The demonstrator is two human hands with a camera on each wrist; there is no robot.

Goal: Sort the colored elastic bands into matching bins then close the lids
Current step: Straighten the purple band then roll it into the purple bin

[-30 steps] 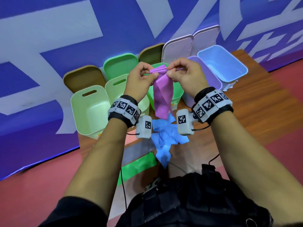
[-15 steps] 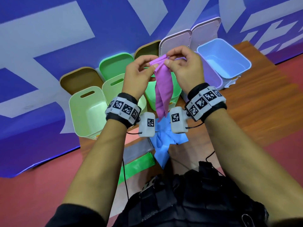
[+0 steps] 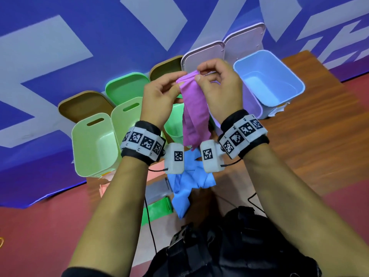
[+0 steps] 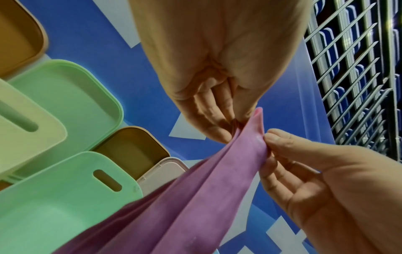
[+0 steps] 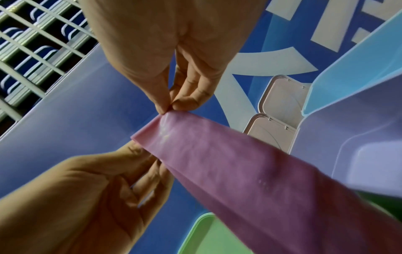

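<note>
We've got the purple band (image 3: pixel 194 110) up in the air above the row of open bins, our left hand (image 3: pixel 159 96) and right hand (image 3: pixel 221 86) both pinching its top edge between thumb and fingertips, the rest hanging down between our wrists. It dangles in front of the green bin (image 3: pixel 173 124) and just beside the lilac bin (image 3: pixel 251 104), with the light blue bin (image 3: pixel 269 76) further right. Down on the wooden table (image 3: pixel 299 136), a blue band (image 3: pixel 185 188) and a green band (image 3: pixel 157 208) lie near us.
</note>
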